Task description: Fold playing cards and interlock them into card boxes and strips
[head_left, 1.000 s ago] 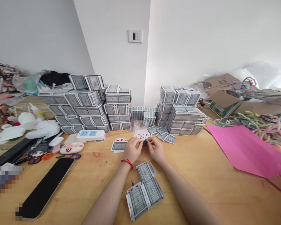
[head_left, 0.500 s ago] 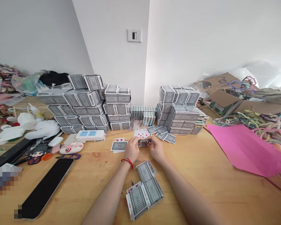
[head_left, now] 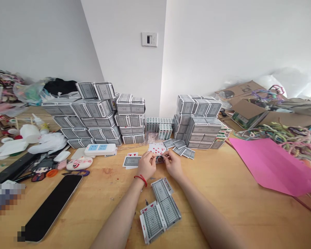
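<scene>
Playing-card blocks [head_left: 159, 212], joined in a small cluster with patterned backs upward, lie between the forearms on the near part of the wooden table [head_left: 217, 186], whose near edge is out of view. Toward the near left corner rests a black-screened device [head_left: 53, 209]; between it and the left forearm the wood lies open, marked by reddish stains. Wider room runs from the right forearm to a pink sheet [head_left: 274, 167] on the right side.

Beyond the cluster, the left hand [head_left: 147, 165] and right hand [head_left: 173, 166] pinch a small held card [head_left: 160, 159] between them, fingertips partly hiding it. Loose cards [head_left: 132, 161] lie just beside the left hand; face-up cards [head_left: 154, 148] lie just past the fingers. Farther left sits a white power strip [head_left: 101, 149].

Along the far edge rise left stacks [head_left: 101, 119] and right stacks [head_left: 203, 128] of card blocks, with green-and-white packs [head_left: 158, 124] between. Behind, a switch plate [head_left: 149, 39] is set in the pale wall [head_left: 235, 41].
</scene>
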The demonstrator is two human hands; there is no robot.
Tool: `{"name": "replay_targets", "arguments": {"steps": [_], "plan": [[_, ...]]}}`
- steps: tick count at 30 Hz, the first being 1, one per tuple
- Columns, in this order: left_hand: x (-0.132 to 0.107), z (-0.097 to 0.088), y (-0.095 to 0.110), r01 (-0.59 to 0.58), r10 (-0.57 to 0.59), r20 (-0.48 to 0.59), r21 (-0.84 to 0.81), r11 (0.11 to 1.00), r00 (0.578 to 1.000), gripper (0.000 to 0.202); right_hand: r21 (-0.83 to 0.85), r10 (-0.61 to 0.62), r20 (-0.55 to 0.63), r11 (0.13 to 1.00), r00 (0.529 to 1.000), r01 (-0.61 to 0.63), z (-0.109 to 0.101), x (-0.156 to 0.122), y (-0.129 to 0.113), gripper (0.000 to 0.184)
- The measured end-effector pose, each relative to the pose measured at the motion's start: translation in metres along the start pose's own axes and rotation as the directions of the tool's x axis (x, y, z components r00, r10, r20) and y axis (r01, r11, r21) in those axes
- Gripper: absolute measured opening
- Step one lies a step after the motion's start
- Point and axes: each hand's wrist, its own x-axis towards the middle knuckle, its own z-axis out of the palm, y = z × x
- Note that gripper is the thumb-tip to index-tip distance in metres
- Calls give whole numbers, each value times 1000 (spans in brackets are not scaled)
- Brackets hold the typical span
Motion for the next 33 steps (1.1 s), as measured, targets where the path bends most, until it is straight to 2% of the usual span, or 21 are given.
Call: {"name": "replay_targets", "arguments": {"steps": [4, 7, 11, 14, 17, 21, 27, 30, 33], "plan": [[1, 1, -2, 54, -54, 1, -75, 996, 999, 12, 163, 94, 73, 981, 993, -105, -2, 2, 1, 12], [1, 4, -4, 149, -148, 20, -217, 965, 989, 10, 356, 199, 171, 901, 965, -249, -4, 5, 2, 16], [2, 8, -5, 281, -250, 129, -456, 844, 960, 14, 495, 298, 266, 774, 917, -395, -7, 7, 0, 22], [4, 9, -4, 344, -300, 173, -563, 751, 938, 19, 542, 322, 310, 713, 895, -445, -9, 6, -5, 25], [4, 9, -2, 356, -319, 171, -586, 728, 932, 21, 521, 293, 290, 750, 911, -407, -8, 6, -8, 26], [3, 9, 0, 364, -310, 191, -500, 786, 931, 24, 480, 265, 281, 794, 922, -374, -7, 7, -8, 26], [4, 6, -2, 330, -252, 238, -394, 858, 938, 28, 410, 156, 417, 847, 895, -339, -13, 8, -10, 22], [5, 5, -5, 350, -248, 277, -425, 835, 928, 30, 391, 130, 479, 854, 868, -343, -16, 9, -10, 22], [5, 6, -7, 419, -281, 326, -513, 750, 903, 31, 401, 152, 487, 836, 860, -375, -16, 10, -10, 24]]}}
